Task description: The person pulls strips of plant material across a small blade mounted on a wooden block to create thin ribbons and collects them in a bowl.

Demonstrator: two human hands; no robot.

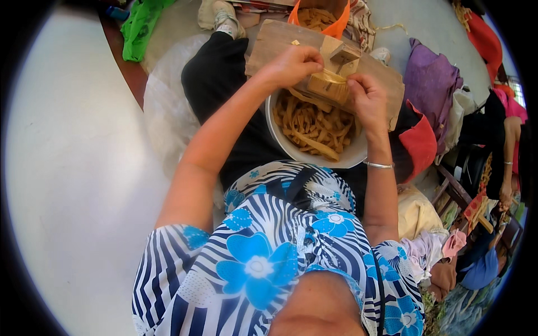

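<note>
My left hand (296,66) and my right hand (367,99) are both pinched closed, one at each end of a thin yellowish strip (334,76). The strip stretches between them over a wooden board (274,47). Small wooden blocks (344,52) stand on the board just beyond the strip. A light wooden piece (327,88) sits at the board's near side, right below the strip. Under the board's near edge, a white basin (274,124) holds many tan curled strips (311,126). The board hides the basin's far part.
An orange bag (341,21) with more tan strips stands beyond the board. A green plastic bag (140,28) lies far left. Purple cloth (428,78) and red cloth (417,140) lie to the right. Another person's arm (509,151) shows at the right edge, near a wooden stool (451,185).
</note>
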